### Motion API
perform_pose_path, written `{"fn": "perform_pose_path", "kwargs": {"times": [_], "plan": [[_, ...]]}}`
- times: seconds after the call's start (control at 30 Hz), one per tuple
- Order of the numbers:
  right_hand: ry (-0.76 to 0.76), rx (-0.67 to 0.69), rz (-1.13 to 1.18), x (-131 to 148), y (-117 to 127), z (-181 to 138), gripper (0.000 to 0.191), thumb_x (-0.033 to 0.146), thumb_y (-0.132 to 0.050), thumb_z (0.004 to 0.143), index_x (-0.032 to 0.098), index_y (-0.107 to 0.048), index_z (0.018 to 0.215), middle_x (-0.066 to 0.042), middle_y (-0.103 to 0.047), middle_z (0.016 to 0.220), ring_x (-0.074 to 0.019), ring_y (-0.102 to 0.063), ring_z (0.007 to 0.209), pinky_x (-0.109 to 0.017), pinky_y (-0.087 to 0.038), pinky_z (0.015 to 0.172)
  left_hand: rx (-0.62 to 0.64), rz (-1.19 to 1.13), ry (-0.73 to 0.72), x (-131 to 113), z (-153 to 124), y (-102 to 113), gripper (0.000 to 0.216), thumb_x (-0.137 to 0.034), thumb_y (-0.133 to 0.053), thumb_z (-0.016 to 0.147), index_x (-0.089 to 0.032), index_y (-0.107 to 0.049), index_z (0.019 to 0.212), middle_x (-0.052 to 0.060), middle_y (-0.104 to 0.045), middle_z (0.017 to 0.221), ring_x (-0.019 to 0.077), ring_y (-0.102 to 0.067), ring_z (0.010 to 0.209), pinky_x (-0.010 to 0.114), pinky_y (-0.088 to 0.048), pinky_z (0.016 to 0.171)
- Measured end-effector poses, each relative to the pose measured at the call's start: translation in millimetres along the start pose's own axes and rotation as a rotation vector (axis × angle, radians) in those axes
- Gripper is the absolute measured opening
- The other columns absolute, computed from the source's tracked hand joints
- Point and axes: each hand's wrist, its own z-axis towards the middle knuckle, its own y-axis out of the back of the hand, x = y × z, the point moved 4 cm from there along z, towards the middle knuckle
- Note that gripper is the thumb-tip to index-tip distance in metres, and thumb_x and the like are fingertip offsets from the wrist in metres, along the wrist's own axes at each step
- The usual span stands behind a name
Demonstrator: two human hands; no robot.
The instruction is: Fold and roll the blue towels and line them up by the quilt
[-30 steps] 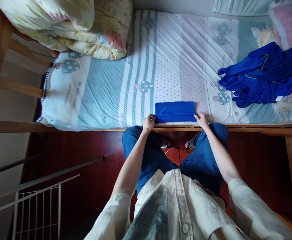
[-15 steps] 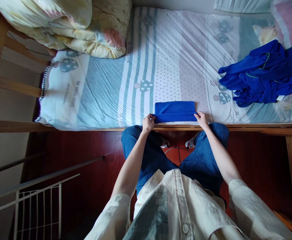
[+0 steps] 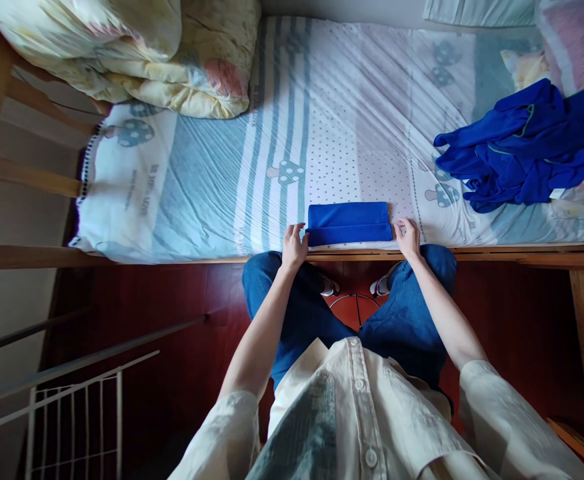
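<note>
A folded blue cloth [image 3: 349, 222] lies flat near the front edge of the bed, its near strip turned over into a narrow band. At its left end is my left hand [image 3: 295, 245], fingers apart, the thumb close to or touching the corner. My right hand [image 3: 407, 237] is just off the right end, with a small gap to the cloth and its fingers loosely curved apart. Neither hand grips anything.
The bed [image 3: 212, 167] has a patterned sheet. A crumpled blue garment [image 3: 517, 147] lies on its right side, near a pink pillow [image 3: 577, 47]. A bulky yellow quilt [image 3: 212, 73] fills the back left. At lower left stands a white metal rack [image 3: 77, 420].
Both hands have let go of the ends of the folded cloth. Their fingers have opened, and the right hand has moved slightly away to the right. The cloth stays in place.
</note>
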Motion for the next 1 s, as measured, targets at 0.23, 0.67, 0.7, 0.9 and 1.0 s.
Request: {"fn": "perform_pose_path", "kwargs": {"times": [0.23, 0.67, 0.7, 0.9, 1.0], "plan": [[0.323, 0.301, -0.283, 39.0, -11.9, -25.4, 0.049, 0.029, -0.047, 0.101, 0.018, -0.055, 0.148, -0.013, -0.058, 0.150, -0.0277, -0.051, 0.141, -0.048, -0.041, 0.118, 0.228, 0.190, -0.367, -18.1, -26.3, -18.4, 0.055, -0.030, -0.045, 0.098, -0.018, -0.046, 0.152, 0.013, -0.048, 0.158, 0.0296, -0.037, 0.152, 0.050, -0.034, 0.124], [0.316, 0.470, -0.578, 35.5, -42.6, -11.1, 0.058, -0.001, -0.041, 0.092, 0.007, -0.053, 0.148, -0.020, -0.053, 0.153, -0.0286, -0.048, 0.146, -0.045, -0.040, 0.118, 0.361, 0.395, -0.412, -14.7, 2.4, -39.6, 0.066, -0.004, -0.039, 0.088, -0.007, -0.042, 0.155, 0.024, -0.049, 0.155, 0.0324, -0.043, 0.148, 0.053, -0.031, 0.125], [0.317, 0.479, -0.541, 35.8, -38.8, -10.5, 0.057, -0.002, -0.042, 0.091, 0.009, -0.057, 0.145, -0.019, -0.055, 0.151, -0.0283, -0.050, 0.143, -0.045, -0.041, 0.118, 0.391, 0.377, -0.415, -14.8, 2.1, -35.9, 0.068, -0.003, -0.040, 0.086, -0.009, -0.044, 0.154, 0.023, -0.050, 0.154, 0.0319, -0.045, 0.147, 0.051, -0.034, 0.124], [0.278, 0.523, -0.241, 27.0, -8.9, -16.5, 0.058, -0.004, -0.045, 0.085, 0.020, -0.067, 0.134, -0.012, -0.070, 0.135, -0.0263, -0.064, 0.128, -0.047, -0.049, 0.111, 0.508, 0.152, -0.297, -7.1, -9.3, -8.9, 0.066, -0.003, -0.045, 0.080, -0.024, -0.061, 0.141, 0.008, -0.062, 0.146, 0.0239, -0.058, 0.136, 0.037, -0.046, 0.116], [0.134, 0.447, -0.070, 18.7, -2.6, -14.4, 0.049, 0.005, -0.051, 0.088, 0.022, -0.066, 0.132, -0.010, -0.071, 0.131, -0.0247, -0.065, 0.124, -0.044, -0.051, 0.109, 0.430, 0.021, -0.196, -5.2, -8.6, -1.8, 0.059, -0.006, -0.048, 0.079, -0.023, -0.067, 0.132, 0.007, -0.069, 0.136, 0.0238, -0.064, 0.128, 0.036, -0.047, 0.115]]}}
